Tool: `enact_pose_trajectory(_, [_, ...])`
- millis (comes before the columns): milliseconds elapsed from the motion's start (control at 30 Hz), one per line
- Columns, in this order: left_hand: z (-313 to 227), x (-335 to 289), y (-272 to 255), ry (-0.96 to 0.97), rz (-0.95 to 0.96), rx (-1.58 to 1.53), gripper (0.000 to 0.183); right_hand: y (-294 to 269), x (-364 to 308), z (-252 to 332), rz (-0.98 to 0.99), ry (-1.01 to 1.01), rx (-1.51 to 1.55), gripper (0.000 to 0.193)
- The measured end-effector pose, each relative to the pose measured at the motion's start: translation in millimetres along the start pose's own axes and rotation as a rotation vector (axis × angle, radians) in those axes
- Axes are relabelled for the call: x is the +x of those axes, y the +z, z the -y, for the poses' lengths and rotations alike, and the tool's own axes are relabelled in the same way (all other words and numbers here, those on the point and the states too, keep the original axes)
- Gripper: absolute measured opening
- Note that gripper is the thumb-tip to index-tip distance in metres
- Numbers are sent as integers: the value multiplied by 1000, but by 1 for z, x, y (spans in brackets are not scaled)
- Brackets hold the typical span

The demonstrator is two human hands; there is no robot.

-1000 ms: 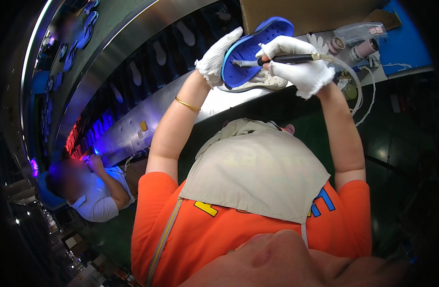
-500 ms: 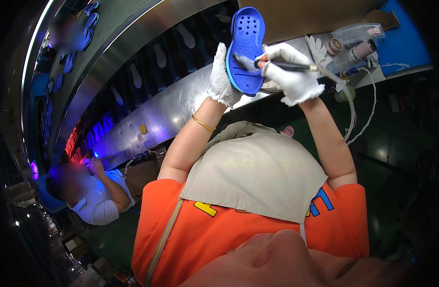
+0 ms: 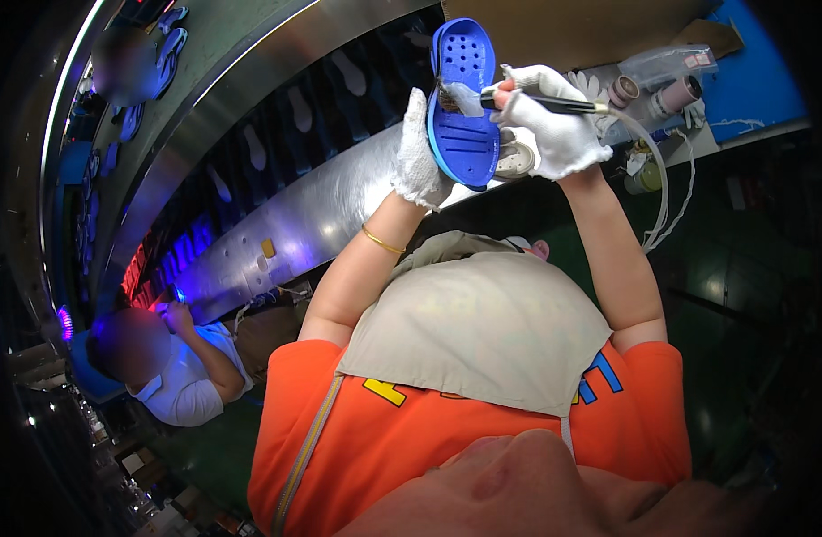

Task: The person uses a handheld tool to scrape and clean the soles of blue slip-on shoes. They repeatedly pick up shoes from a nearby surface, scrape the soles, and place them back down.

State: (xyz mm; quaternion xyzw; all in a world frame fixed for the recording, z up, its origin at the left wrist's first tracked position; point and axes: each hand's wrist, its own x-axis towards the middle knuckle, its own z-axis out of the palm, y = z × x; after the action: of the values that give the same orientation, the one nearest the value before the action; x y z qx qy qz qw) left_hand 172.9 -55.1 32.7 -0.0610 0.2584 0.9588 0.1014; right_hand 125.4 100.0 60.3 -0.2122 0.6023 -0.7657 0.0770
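Observation:
A blue shoe sole (image 3: 465, 152), perforated with small holes at its far end, is held up over the metal ledge. My left hand (image 3: 417, 159), in a white knitted glove, grips it along its left edge, thumb upright. My right hand (image 3: 554, 130), gloved in white with bare fingertips, closes round the black handle of a brush (image 3: 554, 105). A pale tube runs back from that handle. The brush's wet-looking bristles lie across the upper middle of the sole. Just right of the sole, a cream shoe piece (image 3: 516, 159) partly shows behind it.
A curved metal ledge (image 3: 330, 183) runs left beside a dark conveyor carrying shoe parts. Spools (image 3: 678, 94), spare gloves and a plastic bag (image 3: 666, 63) lie at right, near a cardboard sheet (image 3: 554, 31). Another person (image 3: 192, 367) works at the left.
The brush has moved away from me along the sole, from its middle to nearer the holes. The sole has shifted slightly toward me, and more of the cream piece shows.

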Motion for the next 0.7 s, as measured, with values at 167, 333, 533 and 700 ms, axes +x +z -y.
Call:
enact_pose_trajectory(167, [-6, 5, -6, -54, 29, 218, 73, -9, 11, -12, -151, -12, 153, 15])
enact_pose_trajectory(333, [-16, 8, -9, -1, -7, 226, 68, -16, 11, 1, 85, 24, -25, 17])
enact_pose_trajectory(533, [-30, 4, 3, 60, -10, 379, 64, -15, 31, 43, 373, -680, -764, 22])
enact_pose_trajectory(700, [-54, 7, 3, 131, 38, 402, 64, -15, 19, 71, 434, -564, -763, 21])
